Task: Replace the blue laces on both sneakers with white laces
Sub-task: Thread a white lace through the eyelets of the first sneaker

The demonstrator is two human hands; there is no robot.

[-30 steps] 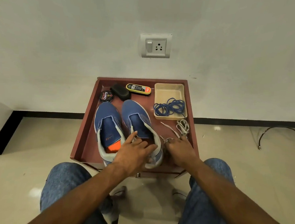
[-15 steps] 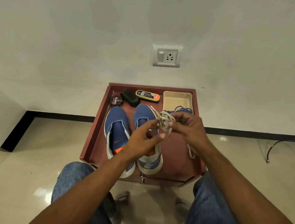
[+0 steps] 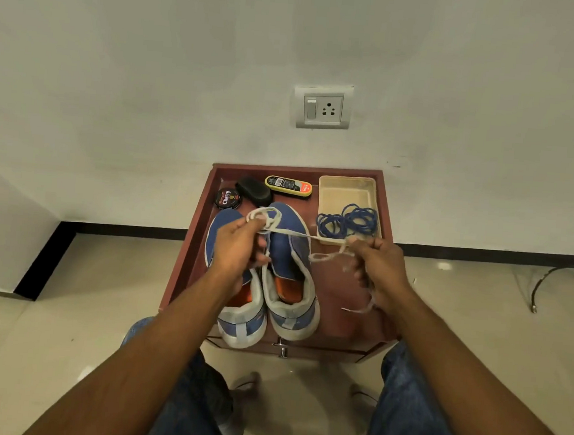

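Nearest to us are our knees in blue jeans, either side of a tiled floor, with both forearms reaching forward over them. Just past the knees stands a small red-brown worktop with a raised rim, set against the wall.

On it, the two blue sneakers lie side by side with heels toward us and toes toward the wall, touching along their inner sides; both eyelet rows are bare of laces, and orange insoles show inside.

Above the sneakers we hold a white lace. Our left hand has its fingers curled and clamped on a bunch of loops of the lace, over the toe of the left sneaker. Our right hand has its fingers pinched on the other part of the lace, over the right side of the worktop. One strand runs nearly taut between the two hands; looser loops hang just beside the right hand, and a free end trails below it toward the worktop.

Farther back on the right sits a beige tray, with the blue laces coiled at its near end. At the back left are a round polish tin, a black brush and a yellow-edged sponge applicator.

On the wall beyond is a switch and socket plate. A dark cable lies on the floor to the right.
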